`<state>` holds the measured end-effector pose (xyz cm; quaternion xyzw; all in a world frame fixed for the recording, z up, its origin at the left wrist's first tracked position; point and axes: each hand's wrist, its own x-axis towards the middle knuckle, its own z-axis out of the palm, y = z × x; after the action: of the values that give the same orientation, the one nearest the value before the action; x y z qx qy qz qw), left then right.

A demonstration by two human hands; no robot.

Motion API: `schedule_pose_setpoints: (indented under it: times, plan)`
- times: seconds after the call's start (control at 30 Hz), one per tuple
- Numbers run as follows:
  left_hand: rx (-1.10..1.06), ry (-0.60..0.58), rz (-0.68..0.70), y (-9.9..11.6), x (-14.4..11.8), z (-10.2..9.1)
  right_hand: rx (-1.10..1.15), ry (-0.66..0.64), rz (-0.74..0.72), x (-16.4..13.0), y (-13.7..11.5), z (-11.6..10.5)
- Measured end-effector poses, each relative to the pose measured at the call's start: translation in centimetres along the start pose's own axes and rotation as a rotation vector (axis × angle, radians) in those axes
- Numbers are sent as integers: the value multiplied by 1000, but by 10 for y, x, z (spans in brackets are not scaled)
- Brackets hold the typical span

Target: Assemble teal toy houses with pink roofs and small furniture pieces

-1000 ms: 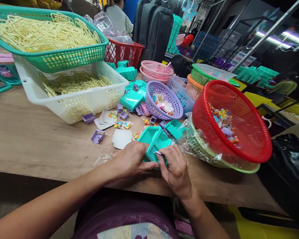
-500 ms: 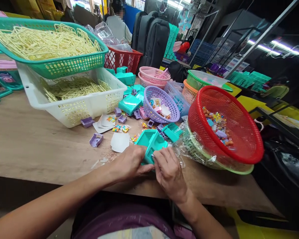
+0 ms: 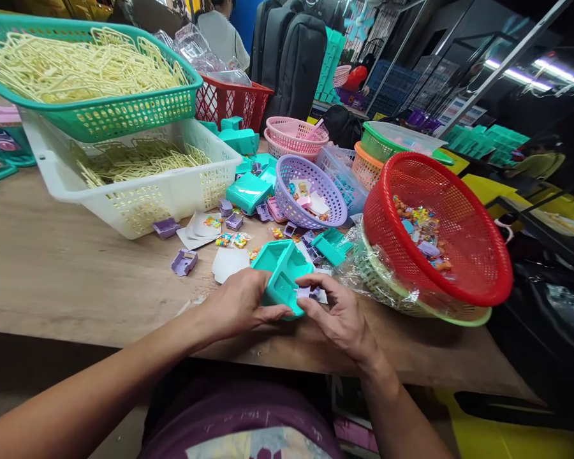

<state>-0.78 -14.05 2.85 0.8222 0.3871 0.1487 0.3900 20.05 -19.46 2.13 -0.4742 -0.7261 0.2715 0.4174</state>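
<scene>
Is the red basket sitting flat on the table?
No, the red basket is tilted, propped in a green basket wrapped in clear plastic, with its opening toward the person.

No lettering can be read anywhere. The printed white paper cards [image 3: 201, 228] on the wooden desk [image 3: 67, 274] are too small to read.

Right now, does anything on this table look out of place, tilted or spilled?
Yes. The red basket sits tilted on a green basket, its opening turned sideways. Small purple parts and white cards lie scattered loose on the table.
</scene>
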Motion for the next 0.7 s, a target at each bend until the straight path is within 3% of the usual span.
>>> schedule_pose_setpoints:
  times: [0.1, 0.3, 0.4, 0.57, 0.7]
  plan:
    - [-17, 10, -4, -1, 0, -1, 43, -32, 15, 3, -1, -3]
    - [-39, 40, 14, -3, 0, 2, -112, 207, -44, 8, -3, 21]
    - [-29, 44, 3, -3, -1, 2, -198, 171, -101, 10, -6, 26]
    - [-24, 43, -37, -3, -2, 2, -132, 164, -66, 9, -8, 22]
    - [-5, 63, -24, -2, -2, 2, -138, 6, -104, 10, -13, 13]
